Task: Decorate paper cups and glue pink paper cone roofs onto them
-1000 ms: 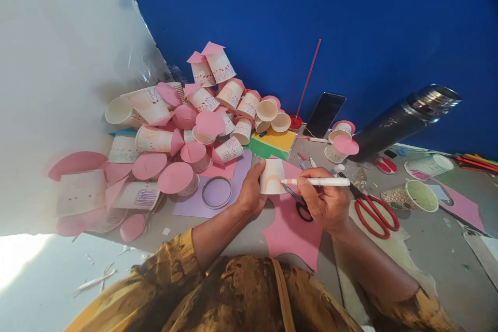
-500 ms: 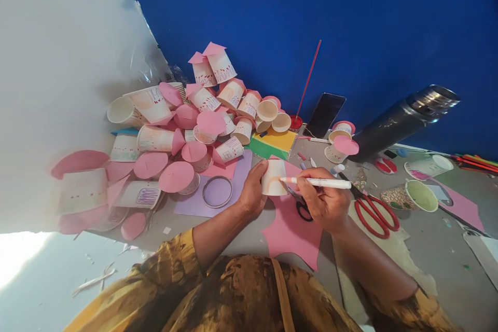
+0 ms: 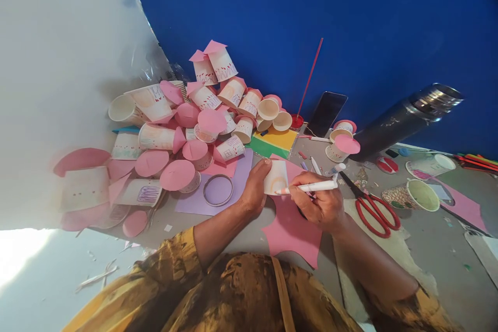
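My left hand is closed on a white paper cup, gripping its left side over the table. A pale orange arch is drawn on the cup's face. In my right hand is a white felt-tip pen, its orange tip touching the cup near the lower edge. Beneath both hands lies a cut sheet of pink paper. To their left, a metal ring rests on purple paper. Red-handled scissors lie right of my right hand.
A pile of decorated paper cups with pink paper tops fills the left and back. Along the blue wall stand a phone and a leaning dark flask. A green-lined cup lies at the right.
The pen tip has moved down the cup towards its lower edge, and my right hand has shifted slightly left. More of the orange arch is visible. My left hand still holds the cup.
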The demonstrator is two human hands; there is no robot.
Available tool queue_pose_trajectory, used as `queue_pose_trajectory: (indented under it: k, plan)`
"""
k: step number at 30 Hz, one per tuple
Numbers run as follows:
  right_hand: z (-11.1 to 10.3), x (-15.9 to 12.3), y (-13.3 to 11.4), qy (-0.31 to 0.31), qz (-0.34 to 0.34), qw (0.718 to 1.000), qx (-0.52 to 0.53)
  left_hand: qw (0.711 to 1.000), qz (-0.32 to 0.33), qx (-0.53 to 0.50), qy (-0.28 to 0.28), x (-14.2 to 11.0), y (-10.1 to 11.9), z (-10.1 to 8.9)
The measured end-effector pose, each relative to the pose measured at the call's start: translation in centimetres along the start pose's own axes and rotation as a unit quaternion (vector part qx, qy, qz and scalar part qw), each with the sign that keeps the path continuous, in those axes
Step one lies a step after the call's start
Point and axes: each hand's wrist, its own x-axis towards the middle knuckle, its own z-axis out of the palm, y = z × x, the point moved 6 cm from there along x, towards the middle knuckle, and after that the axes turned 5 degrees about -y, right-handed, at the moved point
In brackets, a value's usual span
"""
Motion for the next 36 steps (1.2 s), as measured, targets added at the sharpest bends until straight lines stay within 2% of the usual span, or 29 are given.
queue_pose_trajectory:
  k: [2, 7, 10, 13, 17, 21, 36]
  plan:
    - [-0.3, 0.0, 0.1, 0.023, 0.007, 1.0, -0.006, 1.0, -0.007, -0.007, 0.0, 0.0, 0.0, 0.0]
    - [-0.3, 0.2, 0.2, -0.018, 0.002, 1.0, 0.015, 1.0, -0.019, -0.022, 0.003, 0.2, -0.3, -0.1]
    - [-1.1, 0.2, 0.6, 0.017, 0.018, 1.0, -0.011, 0.998, -0.045, -0.041, 0.003, 0.2, -0.9, -0.3]
    - [-0.9, 0.0, 0.9, -0.012, 0.022, 1.0, 0.001, 0.997, -0.056, -0.054, 0.002, 0.3, -1.1, -0.3]
    - [-1.2, -0.2, 1.2, 0.016, 0.025, 1.0, 0.007, 0.993, -0.091, -0.077, 0.003, 0.2, -1.5, -0.3]
    - [-0.9, -0.1, 1.1, -0.001, 0.011, 1.0, 0.01, 0.99, -0.109, -0.085, 0.005, 0.2, -1.8, -0.2]
    - [-0.3, 0.2, 0.8, -0.019, -0.013, 1.0, 0.001, 0.996, -0.076, -0.035, -0.013, 0.2, -1.5, -0.1]
